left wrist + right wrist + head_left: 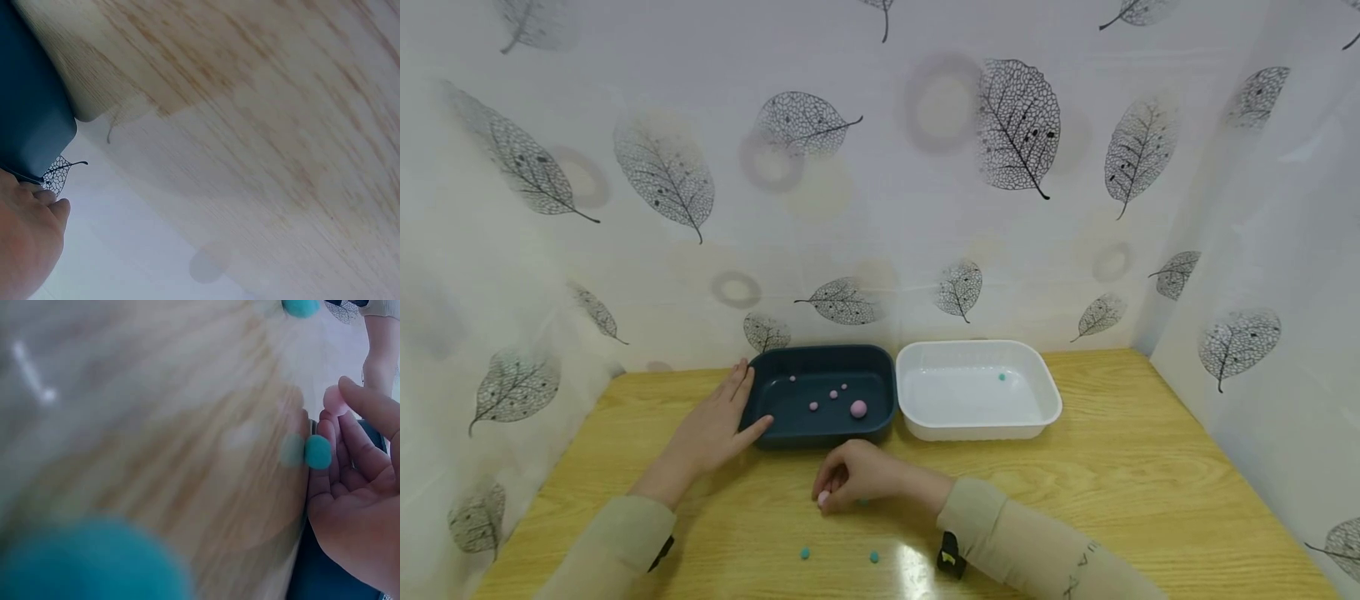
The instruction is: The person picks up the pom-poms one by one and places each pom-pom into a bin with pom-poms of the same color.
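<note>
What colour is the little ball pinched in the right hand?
Pale pink. The ball shows best in the right wrist view.

Dark tray (walled all round) leaves room above.

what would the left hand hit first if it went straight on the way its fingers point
Likely the leaf-print backdrop: the left hand points toward it along the left end of the dark tray, though the gap is hard to judge.
</note>
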Demonstrator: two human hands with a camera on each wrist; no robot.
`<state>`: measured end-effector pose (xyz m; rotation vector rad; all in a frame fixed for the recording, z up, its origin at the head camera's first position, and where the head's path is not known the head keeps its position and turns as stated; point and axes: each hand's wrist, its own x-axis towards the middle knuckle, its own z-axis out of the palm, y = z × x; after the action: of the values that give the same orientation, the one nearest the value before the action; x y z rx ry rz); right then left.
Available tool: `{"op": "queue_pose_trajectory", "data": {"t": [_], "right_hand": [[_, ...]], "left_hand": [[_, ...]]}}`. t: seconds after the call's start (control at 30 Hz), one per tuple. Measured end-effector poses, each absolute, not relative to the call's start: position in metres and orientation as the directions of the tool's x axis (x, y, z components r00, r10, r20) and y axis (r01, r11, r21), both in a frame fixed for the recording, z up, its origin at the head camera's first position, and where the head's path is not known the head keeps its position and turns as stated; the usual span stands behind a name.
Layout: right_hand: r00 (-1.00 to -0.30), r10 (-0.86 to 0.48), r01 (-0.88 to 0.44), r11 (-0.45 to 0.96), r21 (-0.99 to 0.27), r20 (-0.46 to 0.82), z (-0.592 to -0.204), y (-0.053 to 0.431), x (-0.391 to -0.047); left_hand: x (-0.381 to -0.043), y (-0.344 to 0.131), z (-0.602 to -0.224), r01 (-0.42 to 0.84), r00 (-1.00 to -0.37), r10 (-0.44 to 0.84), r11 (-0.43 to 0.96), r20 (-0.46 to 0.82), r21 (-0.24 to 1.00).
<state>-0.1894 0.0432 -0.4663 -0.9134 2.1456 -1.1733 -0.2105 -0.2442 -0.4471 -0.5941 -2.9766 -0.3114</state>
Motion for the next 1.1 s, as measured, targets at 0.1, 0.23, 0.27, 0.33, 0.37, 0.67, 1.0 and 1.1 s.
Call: {"op": "queue_pose_trajectory", "data": {"t": [0.1, 0.23, 0.27, 0.33, 0.37, 0.67, 1.0, 1.1], "right_hand": [[-0.638, -0.76, -0.294, 0.391, -0.872, -0.126, -0.464, 0.044, -0.189], [-0.65, -0.749, -0.283, 0.399, -0.872, -0.132, -0.462, 0.046, -0.189], [-0.655, -0.744, -0.28, 0.404, -0.871, -0.134, -0.461, 0.046, -0.189], [-0.664, -0.735, -0.277, 0.411, -0.869, -0.136, -0.46, 0.047, -0.189], [-0.668, -0.732, -0.275, 0.412, -0.869, -0.136, -0.458, 0.047, -0.189], [-0.651, -0.748, -0.261, 0.377, -0.889, -0.126, -0.435, 0.048, -0.184], [-0.678, -0.733, -0.322, 0.366, -0.873, -0.058, -0.41, 0.049, -0.196], [-0.692, -0.721, -0.331, 0.357, -0.874, -0.032, -0.404, 0.05, -0.203]], "left_hand": [[-0.21, -0.244, -0.448, 0.391, -0.919, 0.372, 0.902, 0.132, 0.182], [-0.211, -0.245, -0.45, 0.386, -0.922, 0.369, 0.905, 0.118, 0.179], [-0.212, -0.245, -0.45, 0.386, -0.921, 0.37, 0.905, 0.117, 0.179], [-0.212, -0.245, -0.449, 0.384, -0.923, 0.369, 0.906, 0.112, 0.177], [-0.212, -0.245, -0.449, 0.383, -0.923, 0.369, 0.906, 0.11, 0.177], [-0.211, -0.246, -0.449, 0.382, -0.923, 0.367, 0.908, 0.113, 0.174], [-0.211, -0.244, -0.448, 0.378, -0.925, 0.362, 0.908, 0.116, 0.18], [-0.211, -0.244, -0.446, 0.379, -0.925, 0.362, 0.907, 0.119, 0.183]]}}
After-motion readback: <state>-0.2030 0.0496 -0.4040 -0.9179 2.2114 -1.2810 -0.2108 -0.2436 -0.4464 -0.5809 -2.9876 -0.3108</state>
